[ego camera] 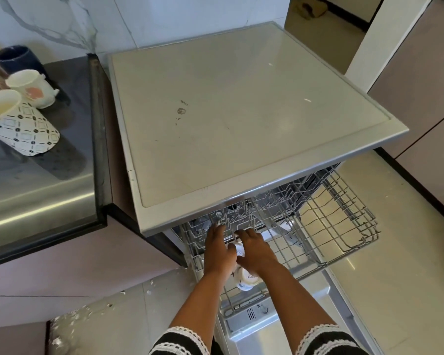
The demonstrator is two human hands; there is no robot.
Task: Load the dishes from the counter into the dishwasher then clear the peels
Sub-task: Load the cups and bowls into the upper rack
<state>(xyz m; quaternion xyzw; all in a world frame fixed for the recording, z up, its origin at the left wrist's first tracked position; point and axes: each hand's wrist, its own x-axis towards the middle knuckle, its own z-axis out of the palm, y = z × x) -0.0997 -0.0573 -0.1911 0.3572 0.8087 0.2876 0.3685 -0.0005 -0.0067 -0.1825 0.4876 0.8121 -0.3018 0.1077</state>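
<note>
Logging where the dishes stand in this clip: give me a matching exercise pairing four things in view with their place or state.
Column one:
1. dark blue mug
2. patterned mug
3. white cup
4. dishwasher rack

Column two:
A. pulled out over the open door
B. on the counter, nearest the tiled wall
C. in the rack, under the wrist of the right hand
D. on the counter, nearest the camera of the mugs

Pairs: 1-B, 2-D, 3-C, 4-A
</note>
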